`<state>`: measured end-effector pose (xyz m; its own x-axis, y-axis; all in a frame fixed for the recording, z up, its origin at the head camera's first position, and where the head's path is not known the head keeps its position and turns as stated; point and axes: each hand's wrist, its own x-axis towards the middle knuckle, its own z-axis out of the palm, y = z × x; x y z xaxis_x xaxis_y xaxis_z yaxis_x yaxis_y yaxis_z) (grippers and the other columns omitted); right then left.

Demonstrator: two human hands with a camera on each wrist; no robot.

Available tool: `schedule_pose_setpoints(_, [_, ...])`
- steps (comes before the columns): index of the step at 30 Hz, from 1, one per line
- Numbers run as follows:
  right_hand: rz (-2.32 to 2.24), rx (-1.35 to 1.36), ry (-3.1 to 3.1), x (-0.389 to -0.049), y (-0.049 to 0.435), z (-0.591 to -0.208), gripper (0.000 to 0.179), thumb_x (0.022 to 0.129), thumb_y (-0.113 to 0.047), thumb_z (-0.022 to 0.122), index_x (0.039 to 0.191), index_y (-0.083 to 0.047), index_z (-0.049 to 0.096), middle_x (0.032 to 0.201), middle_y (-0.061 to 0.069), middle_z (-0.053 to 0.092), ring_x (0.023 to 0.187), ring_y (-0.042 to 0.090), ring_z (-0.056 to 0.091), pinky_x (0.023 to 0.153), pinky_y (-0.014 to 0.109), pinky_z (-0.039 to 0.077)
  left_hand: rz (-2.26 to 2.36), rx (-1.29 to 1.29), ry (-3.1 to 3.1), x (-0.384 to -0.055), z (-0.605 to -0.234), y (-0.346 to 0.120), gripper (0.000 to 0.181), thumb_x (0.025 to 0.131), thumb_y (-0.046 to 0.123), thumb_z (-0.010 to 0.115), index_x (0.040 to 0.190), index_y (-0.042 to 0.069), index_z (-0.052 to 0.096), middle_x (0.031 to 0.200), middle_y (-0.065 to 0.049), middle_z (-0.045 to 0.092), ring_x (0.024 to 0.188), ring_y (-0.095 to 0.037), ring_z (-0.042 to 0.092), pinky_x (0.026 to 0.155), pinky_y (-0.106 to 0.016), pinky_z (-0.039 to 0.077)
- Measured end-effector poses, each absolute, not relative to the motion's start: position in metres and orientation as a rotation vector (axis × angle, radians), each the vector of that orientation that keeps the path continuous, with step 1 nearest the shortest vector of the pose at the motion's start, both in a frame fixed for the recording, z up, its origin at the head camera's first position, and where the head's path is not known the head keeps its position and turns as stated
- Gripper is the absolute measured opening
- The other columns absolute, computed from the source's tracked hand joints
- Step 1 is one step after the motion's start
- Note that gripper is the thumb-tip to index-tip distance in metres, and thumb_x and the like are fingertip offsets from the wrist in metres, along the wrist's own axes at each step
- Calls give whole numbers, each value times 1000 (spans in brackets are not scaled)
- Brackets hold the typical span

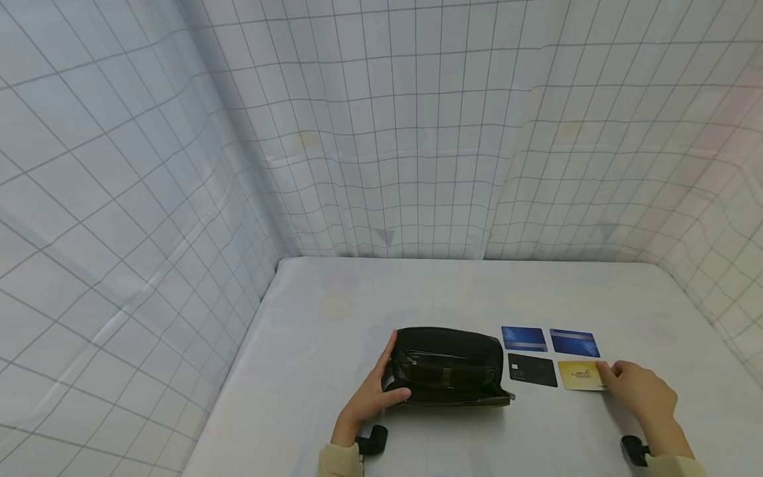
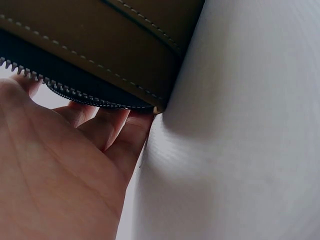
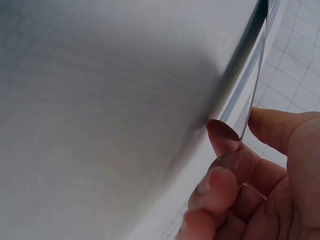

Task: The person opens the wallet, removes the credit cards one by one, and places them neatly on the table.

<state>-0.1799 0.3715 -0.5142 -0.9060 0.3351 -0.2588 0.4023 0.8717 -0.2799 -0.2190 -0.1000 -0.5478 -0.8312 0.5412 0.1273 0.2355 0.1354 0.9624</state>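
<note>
Fingertips [image 3: 222, 134] of the right hand [image 1: 644, 392] pinch a yellow card [image 1: 577, 375] by its edge, likely for easy purchase, right of the open wallet [image 1: 450, 340]; remotely, I see the left hand [image 1: 367, 399] gripping the wallet, presumably bracing it, black card [image 1: 532, 370] and two blue cards [image 1: 524, 337] also rightward.

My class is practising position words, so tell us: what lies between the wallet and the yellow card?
In the head view, a black card lies between the wallet and the yellow card.
</note>
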Motion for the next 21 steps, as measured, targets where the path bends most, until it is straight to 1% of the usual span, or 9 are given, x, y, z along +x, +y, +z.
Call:
schedule_pose_setpoints(3, [-490,556,2829,-181,372,-515,63,93,-58,36,84,0,58,70,9,53,64,23,46,55,37,36,1751,749,2157,-219,-548,-100,92,84,38,66,147,41,-2,153,19,-6,142,-21,-6,104,-67,10])
schedule_pose_setpoints(6, [-488,542,2824,-181,372,-515,60,93,-56,37,83,0,57,70,9,53,63,24,45,56,38,35,1747,732,2149,-218,-544,-100,92,85,35,66,147,42,-2,153,19,-6,142,-20,-6,104,-66,10])
schedule_pose_setpoints(9, [-484,537,2824,-182,372,-516,59,93,-55,40,83,0,57,68,8,51,63,23,45,56,38,34,1750,730,2130,-215,-534,-100,93,85,30,66,147,40,-2,154,15,-7,142,-22,-7,105,-66,9])
schedule_pose_setpoints(13, [-479,569,2820,-183,370,-518,58,92,-54,45,85,2,56,68,8,51,64,24,45,57,38,34,1743,743,2115,-211,-523,-100,94,85,29,66,149,34,-4,155,10,-8,142,-26,-7,104,-67,9])
schedule_pose_setpoints(15, [-473,588,2815,-183,369,-519,55,92,-52,46,84,2,56,67,8,50,64,24,45,58,37,34,1738,743,2113,-211,-524,-100,95,85,30,66,149,33,-4,154,11,-9,142,-24,-8,105,-66,8])
schedule_pose_setpoints(19, [-468,599,2807,-182,369,-520,51,92,-49,47,80,0,53,66,8,48,63,24,45,57,37,34,1739,753,2127,-216,-535,-100,95,85,29,67,148,37,-3,154,15,-7,142,-20,-7,106,-65,9])
schedule_pose_setpoints(21, [-469,598,2805,-181,368,-520,51,92,-49,46,79,-1,53,65,8,48,62,23,44,57,36,34,1741,767,2140,-218,-541,-100,96,84,31,67,148,37,-3,154,14,-7,142,-19,-6,106,-64,10])
